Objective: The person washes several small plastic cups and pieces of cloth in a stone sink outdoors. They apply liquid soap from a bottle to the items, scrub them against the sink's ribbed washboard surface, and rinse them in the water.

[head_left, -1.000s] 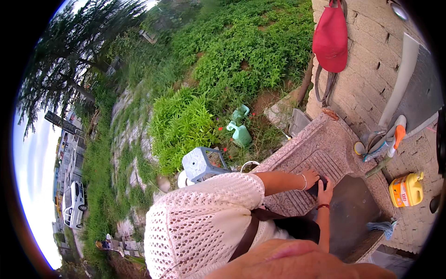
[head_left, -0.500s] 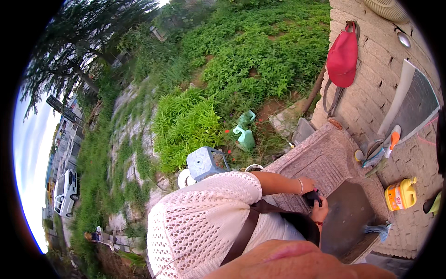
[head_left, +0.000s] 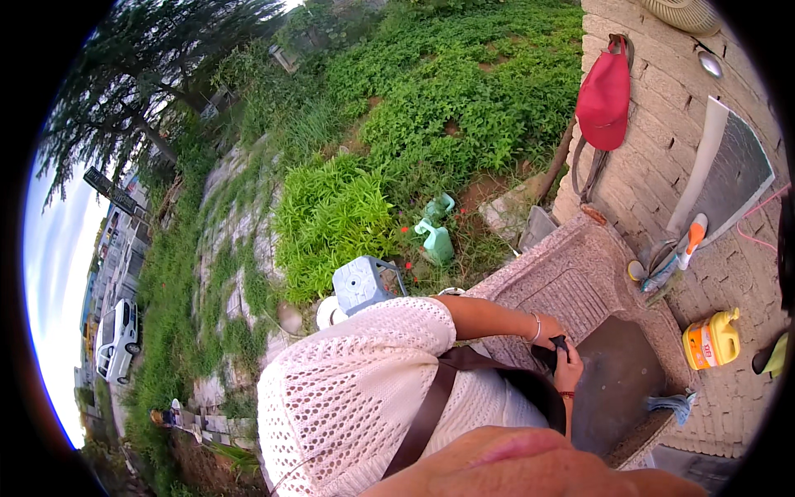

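Note:
My left hand (head_left: pixel 547 330), with a silver bracelet at its wrist, and my right hand (head_left: pixel 568 369), with a red beaded bracelet, are close together over a speckled stone sink (head_left: pixel 530 258). Between them is a small black piece of cloth-like material (head_left: pixel 561 343), pinched by the fingers of both. Its exact kind cannot be made out. Beneath my hands lie the sink's ridged washboard (head_left: pixel 566 300) and its dark basin (head_left: pixel 617 373).
A yellow jug (head_left: pixel 712 340) and an orange-and-white brush (head_left: pixel 694 238) stand along the brick wall. A blue-grey rag (head_left: pixel 672 405) hangs over the basin's rim. Behind the sink are a grey-blue stool (head_left: pixel 359 282), a green watering can (head_left: pixel 436 243) and a hanging red cap (head_left: pixel 604 101).
My hands have drawn closer together, the right one moving slightly up toward the left. The black cloth-like piece now sits higher between the fingertips. The view has shifted a little.

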`<control>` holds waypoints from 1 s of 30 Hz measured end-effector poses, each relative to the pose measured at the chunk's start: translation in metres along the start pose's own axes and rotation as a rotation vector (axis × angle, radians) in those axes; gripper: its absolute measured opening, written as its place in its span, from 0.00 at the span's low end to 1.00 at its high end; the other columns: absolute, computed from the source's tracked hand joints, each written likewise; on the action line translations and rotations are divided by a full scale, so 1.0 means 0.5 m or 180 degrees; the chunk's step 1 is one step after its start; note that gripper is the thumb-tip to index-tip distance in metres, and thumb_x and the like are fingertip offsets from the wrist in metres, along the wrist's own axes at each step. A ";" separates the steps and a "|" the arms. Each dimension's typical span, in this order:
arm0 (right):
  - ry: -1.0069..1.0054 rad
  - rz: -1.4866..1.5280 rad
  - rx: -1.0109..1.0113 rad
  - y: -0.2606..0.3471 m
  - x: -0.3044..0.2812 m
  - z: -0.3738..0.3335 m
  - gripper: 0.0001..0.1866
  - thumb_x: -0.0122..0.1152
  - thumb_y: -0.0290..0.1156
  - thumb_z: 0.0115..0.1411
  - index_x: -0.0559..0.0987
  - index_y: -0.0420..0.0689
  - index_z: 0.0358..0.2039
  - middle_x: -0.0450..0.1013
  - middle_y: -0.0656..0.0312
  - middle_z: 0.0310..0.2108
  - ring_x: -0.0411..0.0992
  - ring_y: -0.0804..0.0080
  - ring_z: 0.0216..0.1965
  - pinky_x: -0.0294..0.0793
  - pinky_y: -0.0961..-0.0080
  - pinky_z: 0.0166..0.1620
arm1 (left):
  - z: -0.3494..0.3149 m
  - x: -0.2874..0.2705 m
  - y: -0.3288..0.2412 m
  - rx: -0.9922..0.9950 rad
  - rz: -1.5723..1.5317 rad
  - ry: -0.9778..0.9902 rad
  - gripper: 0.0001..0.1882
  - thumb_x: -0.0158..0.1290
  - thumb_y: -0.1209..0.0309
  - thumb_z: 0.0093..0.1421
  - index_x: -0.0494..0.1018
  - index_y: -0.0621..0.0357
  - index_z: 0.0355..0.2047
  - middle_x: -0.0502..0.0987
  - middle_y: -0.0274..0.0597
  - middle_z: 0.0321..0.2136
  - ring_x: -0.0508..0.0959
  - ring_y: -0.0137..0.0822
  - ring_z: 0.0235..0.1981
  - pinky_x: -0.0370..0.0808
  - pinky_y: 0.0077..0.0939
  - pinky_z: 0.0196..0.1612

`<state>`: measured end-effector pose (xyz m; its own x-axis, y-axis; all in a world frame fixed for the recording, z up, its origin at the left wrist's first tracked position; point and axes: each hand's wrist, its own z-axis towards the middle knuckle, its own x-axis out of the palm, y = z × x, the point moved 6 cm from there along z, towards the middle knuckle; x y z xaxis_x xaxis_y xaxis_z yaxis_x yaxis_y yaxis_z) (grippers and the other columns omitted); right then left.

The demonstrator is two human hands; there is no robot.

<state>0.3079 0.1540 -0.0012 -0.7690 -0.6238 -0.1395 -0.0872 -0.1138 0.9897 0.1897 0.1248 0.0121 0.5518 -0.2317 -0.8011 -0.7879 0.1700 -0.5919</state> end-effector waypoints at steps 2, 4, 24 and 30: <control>-0.0016 0.0053 -0.0093 0.032 -0.010 0.000 0.11 0.55 0.24 0.53 0.75 0.33 0.37 0.73 0.60 0.33 0.69 0.76 0.35 0.68 0.80 0.40 | 0.005 -0.005 0.013 -0.0516 -0.0350 0.0095 0.16 0.53 0.59 0.46 0.72 0.52 0.34 0.76 0.47 0.29 0.75 0.48 0.33 0.70 0.39 0.38; 0.0009 -0.0109 -0.0001 0.082 -0.017 0.002 0.10 0.56 0.25 0.54 0.75 0.34 0.36 0.72 0.62 0.32 0.68 0.79 0.32 0.68 0.83 0.37 | -0.005 -0.020 0.008 -0.0636 -0.0534 -0.0021 0.14 0.52 0.59 0.48 0.72 0.53 0.32 0.75 0.47 0.28 0.75 0.48 0.32 0.69 0.38 0.36; -0.0154 -0.0813 -0.0703 0.205 -0.182 0.028 0.07 0.54 0.28 0.54 0.67 0.40 0.28 0.62 0.67 0.25 0.59 0.79 0.25 0.61 0.82 0.30 | 0.104 -0.192 -0.199 0.0158 0.0117 -0.1239 0.15 0.53 0.57 0.43 0.73 0.55 0.24 0.74 0.49 0.22 0.74 0.51 0.27 0.69 0.41 0.28; -0.0289 -0.1059 -0.0488 0.238 -0.190 0.023 0.16 0.50 0.36 0.58 0.73 0.33 0.32 0.70 0.60 0.26 0.64 0.74 0.26 0.65 0.78 0.31 | 0.091 -0.228 -0.202 0.0456 0.0296 -0.1527 0.20 0.59 0.59 0.41 0.69 0.60 0.27 0.73 0.51 0.22 0.74 0.52 0.27 0.69 0.40 0.29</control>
<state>0.3633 0.2087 0.1304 -0.7683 -0.4629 -0.4421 -0.2512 -0.4173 0.8734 0.2188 0.1774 0.1591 0.5710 0.2509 -0.7817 -0.8128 0.3065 -0.4953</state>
